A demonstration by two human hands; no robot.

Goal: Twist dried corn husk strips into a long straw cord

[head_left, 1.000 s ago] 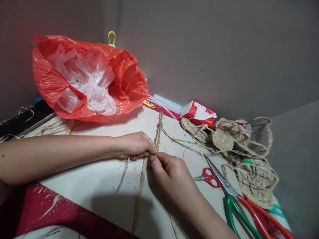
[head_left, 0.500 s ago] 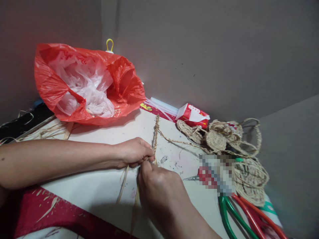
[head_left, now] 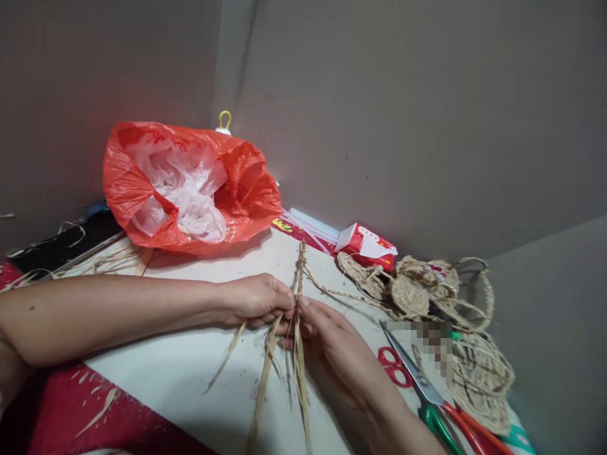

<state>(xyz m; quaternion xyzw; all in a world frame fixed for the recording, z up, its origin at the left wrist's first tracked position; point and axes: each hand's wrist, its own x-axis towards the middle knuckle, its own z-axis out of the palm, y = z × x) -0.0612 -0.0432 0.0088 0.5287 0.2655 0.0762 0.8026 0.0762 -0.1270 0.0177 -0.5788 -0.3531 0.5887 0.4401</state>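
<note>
A braided straw cord [head_left: 300, 272] runs down the white tabletop to my fingers. My left hand [head_left: 263, 300] pinches its lower end from the left. My right hand [head_left: 327, 325] meets it from the right, thumb and fingers closed on the strands just under the braid. Loose flat straw strands [head_left: 263, 385] hang below both hands, spread toward the front edge. A thinner twisted cord [head_left: 339, 292] leads from the braid's upper part toward woven straw pieces [head_left: 411, 287] at the right.
A red plastic bag [head_left: 128, 196] holding white plastic stands back left. Behind the cord lies a red tissue pack [head_left: 365, 246]. Large scissors [head_left: 424, 385] with green and red handles and small red-handled scissors [head_left: 396, 366] lie right. Straw strips [head_left: 104, 256] lie left.
My right hand has turned and shifted right, its fingers now showing around the strands. The strands below are more spread. The whole view has tilted up, so the objects sit lower.
</note>
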